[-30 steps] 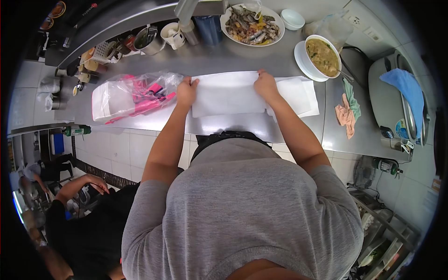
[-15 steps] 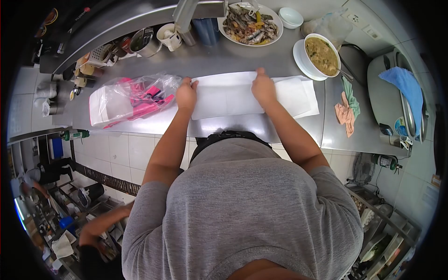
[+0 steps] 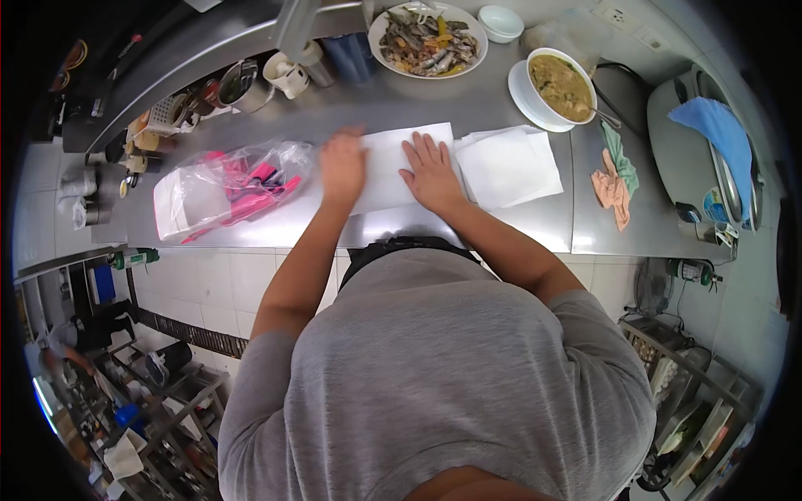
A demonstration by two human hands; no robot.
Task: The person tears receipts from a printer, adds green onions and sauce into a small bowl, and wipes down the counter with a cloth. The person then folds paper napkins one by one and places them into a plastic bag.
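A white sheet of paper [image 3: 384,171] lies on the steel counter in front of me, apparently doubled over. My right hand [image 3: 433,174] rests flat on its right part, fingers spread. Over its left edge is my left hand [image 3: 342,167], its fingers smeared by motion. Right of the sheet is a loose pile of white paper sheets [image 3: 511,167], edges not lined up. To the left of my left hand lies a clear plastic bag [image 3: 288,163] with pink and white items in and around it.
Behind the paper stand an oval plate of fish [image 3: 430,42], small white bowls [image 3: 501,23] and a bowl of soup [image 3: 561,87] with a spoon. Crumpled cloths [image 3: 614,179] lie at right. Mugs and containers [image 3: 286,75] line the back left, under a shelf.
The sheet looks narrower, its right side brought leftward. My right hand went from gripping its far edge to lying flat on it. My left hand shifted slightly and is blurred.
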